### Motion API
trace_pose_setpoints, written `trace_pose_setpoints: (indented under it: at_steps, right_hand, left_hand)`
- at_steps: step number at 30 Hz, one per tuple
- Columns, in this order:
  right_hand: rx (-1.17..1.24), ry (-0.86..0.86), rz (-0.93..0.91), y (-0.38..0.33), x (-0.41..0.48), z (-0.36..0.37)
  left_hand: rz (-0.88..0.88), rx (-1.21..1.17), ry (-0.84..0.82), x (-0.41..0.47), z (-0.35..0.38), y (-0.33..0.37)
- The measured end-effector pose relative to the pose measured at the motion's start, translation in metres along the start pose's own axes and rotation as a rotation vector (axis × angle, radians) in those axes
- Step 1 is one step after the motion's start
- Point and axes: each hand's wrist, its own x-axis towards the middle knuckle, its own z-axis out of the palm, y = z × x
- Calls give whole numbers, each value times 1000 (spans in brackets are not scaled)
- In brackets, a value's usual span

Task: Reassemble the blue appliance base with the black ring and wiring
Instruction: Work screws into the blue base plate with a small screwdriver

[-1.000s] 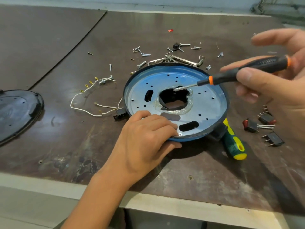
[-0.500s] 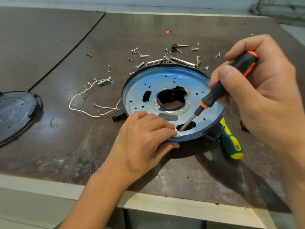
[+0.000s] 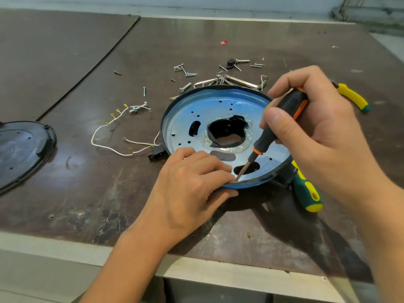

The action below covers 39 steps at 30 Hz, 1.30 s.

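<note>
The round blue appliance base (image 3: 192, 110) lies on the brown table, with a black ring (image 3: 166, 119) around its rim and a black-edged hole in its middle. My left hand (image 3: 188, 184) presses on the near rim, fingers curled over the edge. My right hand (image 3: 314, 132) grips a black and orange screwdriver (image 3: 282, 121), held steeply, its tip touching the base's near edge beside my left fingertips. White wiring (image 3: 113, 149) with small terminals and a black connector (image 3: 156, 155) lies on the table just left of the base.
Loose screws, bolts and hex keys (image 3: 231, 80) are scattered behind the base. A green and yellow screwdriver (image 3: 306, 191) lies partly under the base's right side, and a yellow-handled tool (image 3: 354, 98) lies far right. A black round cover (image 3: 19, 149) sits at the left edge.
My right hand swung the screwdriver from level over the centre hole down to a steep angle, and its tip moved to the near rim by my left fingers. My left hand stayed put.
</note>
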Motion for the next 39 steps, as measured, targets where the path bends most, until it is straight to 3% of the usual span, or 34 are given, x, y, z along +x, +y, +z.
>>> trace_pose_setpoints:
  at_steps: [9,15,19,24,33,39]
  right_hand:
    - [19,-28,-2,-4,-2,-2]
    - [-43,-147,-120,-11,0,-1]
    - [157,-189,-92,-16,-1,2]
    - [242,-170,-60,-22,-1,14]
    - [266,66,-41,-23,3,27]
    - [424,-30,12,-19,1,31]
  left_hand:
    - [2,6,-3,0,0,0]
    - [14,12,21,1,1,1]
    - [17,9,25,1,2,0]
    - [18,13,32,1,4,-1]
    - [27,16,54,0,5,-2]
    - [25,17,43,1,3,0]
